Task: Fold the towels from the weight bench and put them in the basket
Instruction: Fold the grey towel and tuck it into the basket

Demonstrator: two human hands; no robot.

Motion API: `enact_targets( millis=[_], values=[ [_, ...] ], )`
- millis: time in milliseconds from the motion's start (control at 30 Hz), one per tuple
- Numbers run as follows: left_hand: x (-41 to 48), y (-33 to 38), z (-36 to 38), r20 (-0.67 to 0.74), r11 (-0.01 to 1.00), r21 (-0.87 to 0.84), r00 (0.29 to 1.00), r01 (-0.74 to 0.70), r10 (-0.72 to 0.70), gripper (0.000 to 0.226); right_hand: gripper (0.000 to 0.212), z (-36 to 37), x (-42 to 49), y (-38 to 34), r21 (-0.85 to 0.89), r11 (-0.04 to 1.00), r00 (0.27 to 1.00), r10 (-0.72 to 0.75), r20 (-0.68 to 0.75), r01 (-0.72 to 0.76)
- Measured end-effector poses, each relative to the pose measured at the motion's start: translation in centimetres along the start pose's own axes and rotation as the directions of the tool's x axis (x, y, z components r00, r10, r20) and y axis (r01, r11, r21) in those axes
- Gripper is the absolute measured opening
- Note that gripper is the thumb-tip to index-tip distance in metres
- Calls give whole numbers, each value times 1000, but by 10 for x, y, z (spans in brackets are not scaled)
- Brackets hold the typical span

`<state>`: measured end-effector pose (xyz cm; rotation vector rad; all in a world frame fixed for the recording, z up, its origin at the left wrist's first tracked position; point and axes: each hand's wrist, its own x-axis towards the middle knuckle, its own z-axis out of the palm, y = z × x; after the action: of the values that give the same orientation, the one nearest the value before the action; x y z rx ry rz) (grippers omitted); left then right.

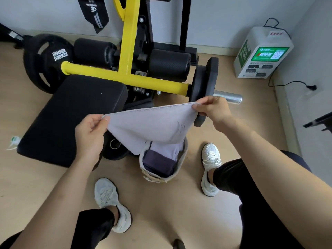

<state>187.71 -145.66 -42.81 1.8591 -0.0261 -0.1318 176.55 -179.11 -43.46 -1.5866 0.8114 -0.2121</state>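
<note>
A light grey towel (152,124) hangs spread in the air between my hands. My left hand (89,133) pinches its left top corner, and my right hand (213,109) pinches its right top corner. Directly below the towel, on the floor between my feet, stands a small beige basket (181,166). Inside it lie a dark purple folded towel (158,163) and a white one (168,150). The black pad of the weight bench (71,115) is to the left, with nothing lying on it.
The yellow frame (125,76) of the bench carries black weight plates (204,87) and a steel bar end (228,97) just behind my right hand. A white charging box (260,53) stands at the right wall. My white shoes (111,203) flank the basket.
</note>
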Motion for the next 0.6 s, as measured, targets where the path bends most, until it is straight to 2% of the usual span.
enact_targets(
  millis=[100, 267, 400, 500, 600],
  values=[
    [-4, 7, 4, 13, 992, -106, 998, 70, -69, 5, 14, -1, 0, -4, 160, 987, 1000, 19, 23, -22],
    [-9, 19, 9, -16, 970, -199, 990, 136, -142, 17, 10, 6, -4, -7, 119, 993, 999, 4, -54, 3],
    [-18, 26, 20, 22, 940, -255, 973, 228, -230, 16, 15, 23, -15, -12, 218, 975, 992, -23, -126, 50],
    [-31, 27, 35, 111, 932, -219, 957, 288, -270, 15, 14, 43, -31, -10, 219, 973, 995, -61, -79, 77],
    [-43, 26, 52, 200, 934, -181, 941, 309, -272, 11, 11, 61, -45, -2, 216, 972, 994, -101, 34, 91]
  ],
)
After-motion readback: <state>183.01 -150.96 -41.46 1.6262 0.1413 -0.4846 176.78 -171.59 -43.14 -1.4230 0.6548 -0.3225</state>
